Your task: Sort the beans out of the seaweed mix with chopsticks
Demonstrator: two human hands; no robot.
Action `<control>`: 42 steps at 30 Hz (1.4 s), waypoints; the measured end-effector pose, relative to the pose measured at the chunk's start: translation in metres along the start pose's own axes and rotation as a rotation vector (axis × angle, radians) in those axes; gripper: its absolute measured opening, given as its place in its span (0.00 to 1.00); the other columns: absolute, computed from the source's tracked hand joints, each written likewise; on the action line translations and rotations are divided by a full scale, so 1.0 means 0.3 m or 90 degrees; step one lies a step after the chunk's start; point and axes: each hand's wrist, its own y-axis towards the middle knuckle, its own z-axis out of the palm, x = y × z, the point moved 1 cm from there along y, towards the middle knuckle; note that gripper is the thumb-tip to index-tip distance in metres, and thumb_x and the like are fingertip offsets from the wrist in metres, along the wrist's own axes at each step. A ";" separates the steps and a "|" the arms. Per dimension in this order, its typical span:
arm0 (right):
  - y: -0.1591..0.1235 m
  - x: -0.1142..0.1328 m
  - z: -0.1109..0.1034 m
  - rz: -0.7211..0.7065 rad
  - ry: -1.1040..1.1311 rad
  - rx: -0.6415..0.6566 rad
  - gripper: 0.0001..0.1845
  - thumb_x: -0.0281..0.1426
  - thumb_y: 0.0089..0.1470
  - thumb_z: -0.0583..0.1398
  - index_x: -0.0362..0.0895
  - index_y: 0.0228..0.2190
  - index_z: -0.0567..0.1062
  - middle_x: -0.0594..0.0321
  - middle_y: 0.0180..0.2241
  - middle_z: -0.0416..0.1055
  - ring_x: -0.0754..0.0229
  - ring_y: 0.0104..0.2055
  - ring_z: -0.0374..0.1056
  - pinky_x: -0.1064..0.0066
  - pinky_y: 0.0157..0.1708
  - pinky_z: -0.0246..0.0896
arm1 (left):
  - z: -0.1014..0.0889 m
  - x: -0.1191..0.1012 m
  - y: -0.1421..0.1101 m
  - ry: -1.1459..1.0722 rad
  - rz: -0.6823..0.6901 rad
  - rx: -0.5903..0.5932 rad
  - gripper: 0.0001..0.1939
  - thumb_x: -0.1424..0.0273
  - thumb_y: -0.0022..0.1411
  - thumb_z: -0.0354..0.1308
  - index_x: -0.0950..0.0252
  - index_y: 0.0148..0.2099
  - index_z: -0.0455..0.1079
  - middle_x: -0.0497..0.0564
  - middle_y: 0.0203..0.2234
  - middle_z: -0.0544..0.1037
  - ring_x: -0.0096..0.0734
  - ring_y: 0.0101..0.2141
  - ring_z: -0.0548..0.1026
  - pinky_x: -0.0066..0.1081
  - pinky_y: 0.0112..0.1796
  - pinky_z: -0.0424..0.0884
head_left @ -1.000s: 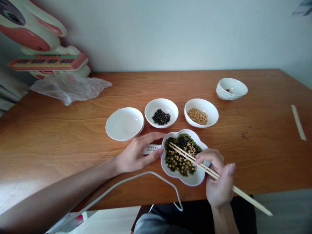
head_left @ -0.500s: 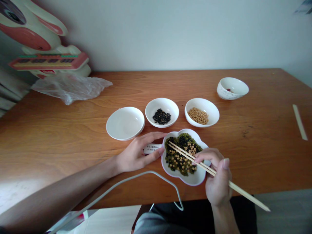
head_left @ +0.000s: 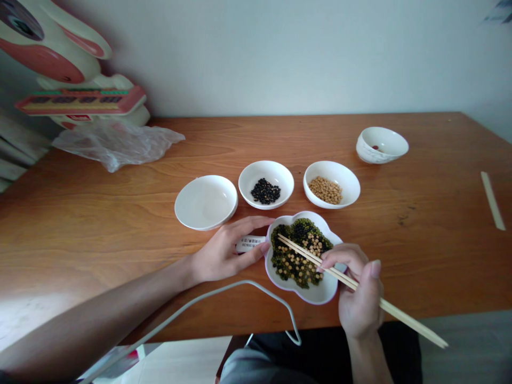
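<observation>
A flower-shaped white dish (head_left: 320, 294) near the table's front edge holds mixed green, black and yellow beans. My right hand (head_left: 359, 298) is closed round a pair of wooden chopsticks (head_left: 396, 313), whose tips lie over the beans at the dish's left side. My left hand (head_left: 224, 250) rests on the table with fingers stretched against the dish's left rim, over a small white label (head_left: 248, 244). Behind the dish stand three white bowls: an empty bowl (head_left: 206, 201), a bowl of black beans (head_left: 266, 185) and a bowl of yellow beans (head_left: 331, 184).
A patterned white bowl (head_left: 382, 144) with something small and red in it sits at the back right. A crumpled plastic bag (head_left: 116, 142) and a rabbit-shaped toy (head_left: 68, 69) are at the back left. A paper strip (head_left: 492, 200) lies far right. A grey cable (head_left: 224, 298) loops over the front edge.
The chopstick tips have shifted only slightly within the mixed beans. My left hand and the bowls have stayed put.
</observation>
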 end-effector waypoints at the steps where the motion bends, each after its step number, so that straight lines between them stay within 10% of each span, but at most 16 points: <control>1: -0.001 0.000 -0.001 0.001 -0.003 0.004 0.39 0.49 0.74 0.38 0.50 0.28 0.80 0.57 0.31 0.73 0.49 0.41 0.67 0.55 0.44 0.58 | 0.000 -0.001 0.000 -0.001 0.001 0.000 0.27 0.66 0.73 0.61 0.62 0.70 0.66 0.59 0.64 0.76 0.45 0.60 0.78 0.40 0.61 0.76; 42: 0.000 0.014 -0.006 0.027 0.111 -0.065 0.40 0.51 0.72 0.40 0.48 0.20 0.76 0.59 0.23 0.69 0.52 0.34 0.68 0.58 0.41 0.59 | 0.025 -0.015 0.007 0.077 0.059 -0.033 0.25 0.62 0.73 0.59 0.64 0.68 0.69 0.60 0.61 0.78 0.46 0.58 0.79 0.42 0.61 0.75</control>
